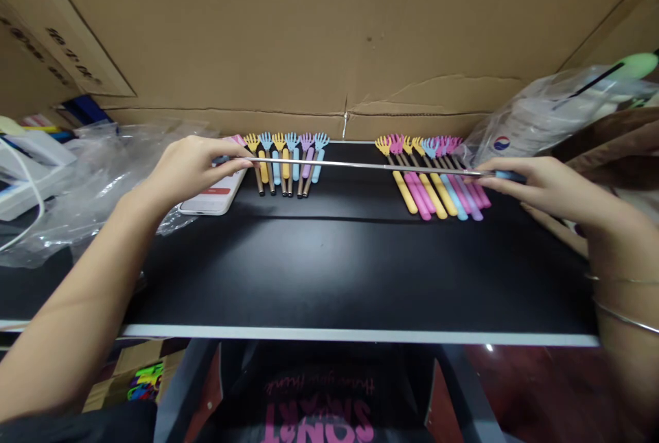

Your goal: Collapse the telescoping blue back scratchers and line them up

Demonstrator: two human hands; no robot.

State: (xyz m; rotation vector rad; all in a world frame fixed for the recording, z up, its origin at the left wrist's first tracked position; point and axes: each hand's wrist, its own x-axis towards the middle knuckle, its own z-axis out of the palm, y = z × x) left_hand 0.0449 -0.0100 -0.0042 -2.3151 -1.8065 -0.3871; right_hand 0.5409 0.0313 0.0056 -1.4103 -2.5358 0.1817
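Left hand (190, 165) pinching extended metal rod (371, 167) (apparently its head end), right hand (540, 185) fingers closed on its blue handle (509, 176)

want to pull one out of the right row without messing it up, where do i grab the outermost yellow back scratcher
Grip the yellow handle at its near end, coming from the left and front. It lies flat at the left edge of the right row, so that side is free black table; pink ones crowd its right, and the claw heads bunch by the cardboard wall.

My left hand (193, 165) and right hand (540, 185) are stretched wide apart, forearms angled outward, fingers pinched shut, palms facing down.
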